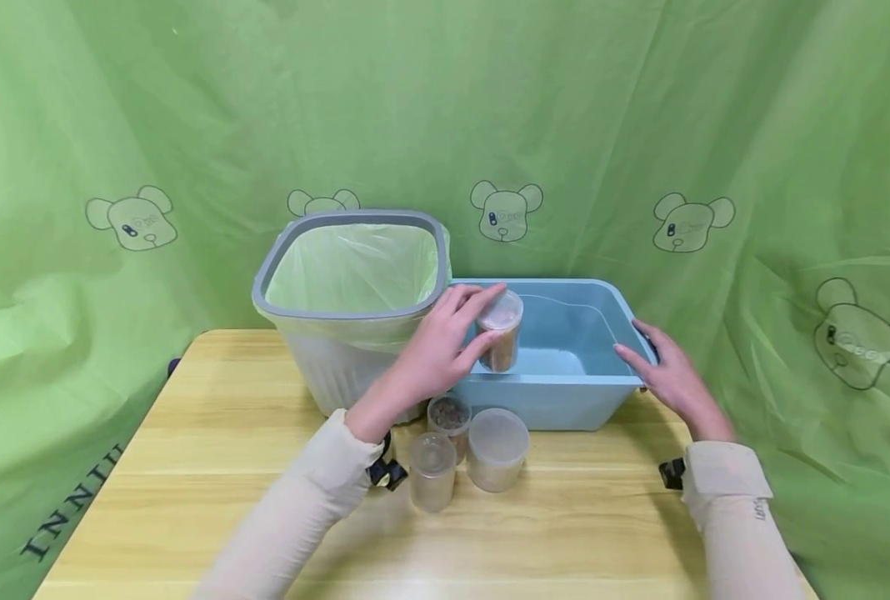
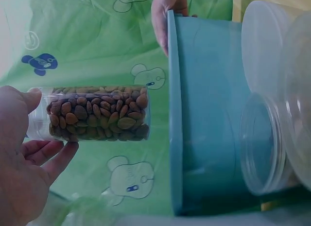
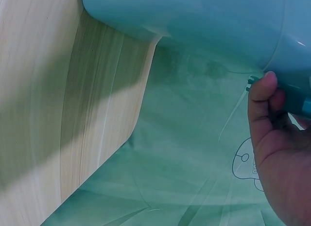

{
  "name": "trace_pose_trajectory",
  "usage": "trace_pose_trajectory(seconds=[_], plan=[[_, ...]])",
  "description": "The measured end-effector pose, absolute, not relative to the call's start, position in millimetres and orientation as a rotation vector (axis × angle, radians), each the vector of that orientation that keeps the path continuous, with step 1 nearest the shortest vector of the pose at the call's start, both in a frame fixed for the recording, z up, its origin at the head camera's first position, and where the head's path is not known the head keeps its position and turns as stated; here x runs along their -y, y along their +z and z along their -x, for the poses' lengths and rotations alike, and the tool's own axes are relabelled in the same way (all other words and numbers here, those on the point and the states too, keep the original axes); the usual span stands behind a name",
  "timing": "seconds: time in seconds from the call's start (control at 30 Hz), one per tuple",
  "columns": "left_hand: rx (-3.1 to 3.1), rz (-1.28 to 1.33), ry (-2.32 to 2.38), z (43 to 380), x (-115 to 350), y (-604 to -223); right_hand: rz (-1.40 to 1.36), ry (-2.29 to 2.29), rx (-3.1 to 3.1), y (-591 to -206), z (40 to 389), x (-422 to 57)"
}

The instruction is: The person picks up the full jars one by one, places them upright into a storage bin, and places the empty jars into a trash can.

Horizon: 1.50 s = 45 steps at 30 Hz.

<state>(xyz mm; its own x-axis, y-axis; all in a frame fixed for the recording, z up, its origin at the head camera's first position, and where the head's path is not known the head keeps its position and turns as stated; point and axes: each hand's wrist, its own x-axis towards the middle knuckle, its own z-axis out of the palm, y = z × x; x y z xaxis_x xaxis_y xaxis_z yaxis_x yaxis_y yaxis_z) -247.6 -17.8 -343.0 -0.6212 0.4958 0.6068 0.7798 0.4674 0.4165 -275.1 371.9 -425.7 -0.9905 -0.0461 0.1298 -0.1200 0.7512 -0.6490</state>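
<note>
Pinching the almond jar [image 2: 98, 114] near its lid, the left hand [image 1: 437, 352] holds it above the blue bin [image 1: 550, 407], mid-frame; the right hand [image 1: 666, 368] grips that bin's right rim. I'd worry the smooth jar could slip should those fingertips loosen (no label on it I can see). Lower left, backdrop lettering [image 1: 77, 498] seemingly reads "INNIU".

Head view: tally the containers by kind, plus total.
Clear jars: 4 (1 in the left hand, 3 on the table)
Lined bin with grey rim: 1
Blue tub: 1
Total: 6
</note>
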Motion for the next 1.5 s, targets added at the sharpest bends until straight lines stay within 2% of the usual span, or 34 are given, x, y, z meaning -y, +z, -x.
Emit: trace_pose_trajectory(seconds=[0.63,1.1,1.5], plan=[[2.466,0.989,-1.025,302,-33,-356,-0.141,1.078,2.824,-426,277,-373],[2.625,0.894,-1.006,334,-41,-384,-0.103,1.096,2.853,-426,274,-373],[2.691,0.837,-0.991,341,-39,-401,-0.094,1.107,2.848,-428,274,-375]])
